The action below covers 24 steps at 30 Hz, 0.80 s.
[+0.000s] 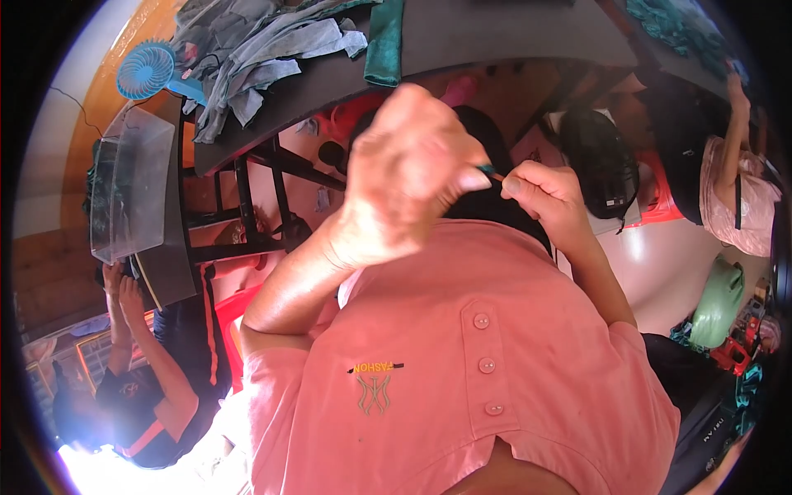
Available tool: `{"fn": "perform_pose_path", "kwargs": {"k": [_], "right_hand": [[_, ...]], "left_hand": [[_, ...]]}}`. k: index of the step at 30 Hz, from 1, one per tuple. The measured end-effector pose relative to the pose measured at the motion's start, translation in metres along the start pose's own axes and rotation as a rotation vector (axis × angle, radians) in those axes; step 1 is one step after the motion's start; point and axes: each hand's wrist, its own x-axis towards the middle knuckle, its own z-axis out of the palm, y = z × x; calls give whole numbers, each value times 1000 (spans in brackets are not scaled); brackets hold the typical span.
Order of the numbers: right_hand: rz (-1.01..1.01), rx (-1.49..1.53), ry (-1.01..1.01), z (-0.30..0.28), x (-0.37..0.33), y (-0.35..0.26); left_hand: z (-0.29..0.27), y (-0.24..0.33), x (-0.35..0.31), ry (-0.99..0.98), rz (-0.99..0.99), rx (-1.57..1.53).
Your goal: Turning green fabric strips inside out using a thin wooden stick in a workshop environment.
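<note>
My left hand (412,169) is raised in front of my pink shirt, its back toward the view and smeared by motion. Its thumb and fingertips close on one end of a small thin green-and-brown piece (493,173). Curled into a fist, my right hand (544,198) pinches the other end between thumb and forefinger. Most of the piece is hidden in the fingers, so its kind does not show. Beyond my left hand, a folded dark green cloth (384,45) hangs over the edge of the dark table (503,37).
Grey cloth strips (272,62) and a blue fan (147,70) lie at the table's left. A clear plastic bin (132,190) stands near a co-worker's hands (124,289). At the right are a black backpack (596,161), another person's arm (733,136) and a green bag (718,305).
</note>
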Motion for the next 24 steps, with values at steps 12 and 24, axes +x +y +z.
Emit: {"fn": "perform_pose_path", "kwargs": {"k": [12, 24], "right_hand": [[-179, 173, 393, 10, 31, -2], [-336, 188, 291, 13, 25, -2]], "left_hand": [[83, 8, -23, -100, 66, -124], [31, -19, 19, 369, -688, -799]]}}
